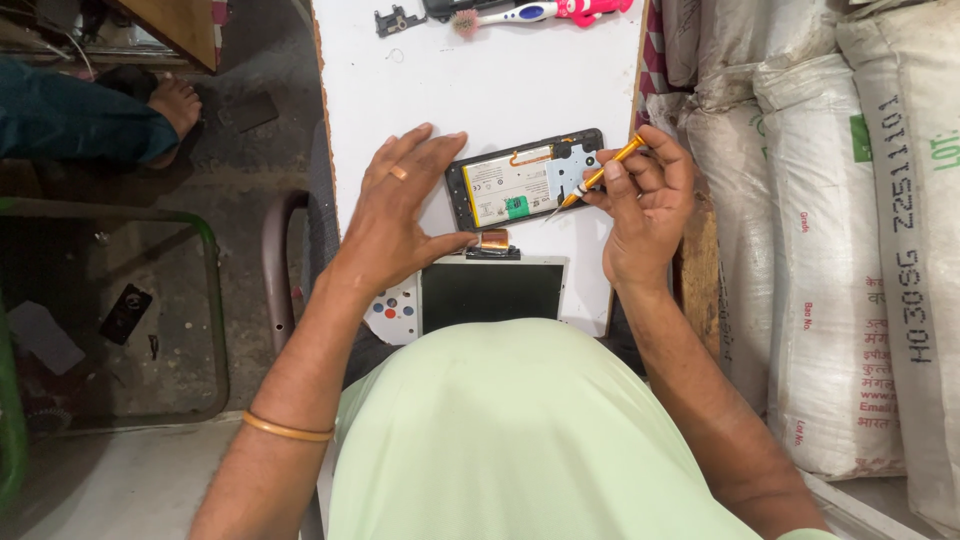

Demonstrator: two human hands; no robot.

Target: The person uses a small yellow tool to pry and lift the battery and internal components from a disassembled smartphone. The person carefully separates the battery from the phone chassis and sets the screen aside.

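Opened phone [525, 180] lies back-up on the white table [500, 90], tilted, battery and inner frame exposed, between the two hands. Right hand [640, 205] is closed around a yellow-handled screwdriver [600, 177], pinched between thumb and fingers; the tip is down on the phone's right end. Left hand [400, 215] is spread flat, fingers apart, lying on the table just left of the phone; thumb tip reaches the near-left corner by a small copper-coloured flex piece [493, 240]. Can't tell if the palm actually presses on the phone edge. Ring on one finger, bangle on that wrist.

Just below the phone: the separated screen panel [492, 292], dark glass up, at the table's near edge. A white card with coloured dots [393, 312] pokes out under the left wrist.

Far edge of table: toothbrush [505, 15], pink item [590, 10], small black bracket [398, 20].

Room: stacked white sacks [830, 250] tight against the table on the right. Left side is bare concrete floor, a green metal frame [215, 300], and another person's bare foot [175, 105].
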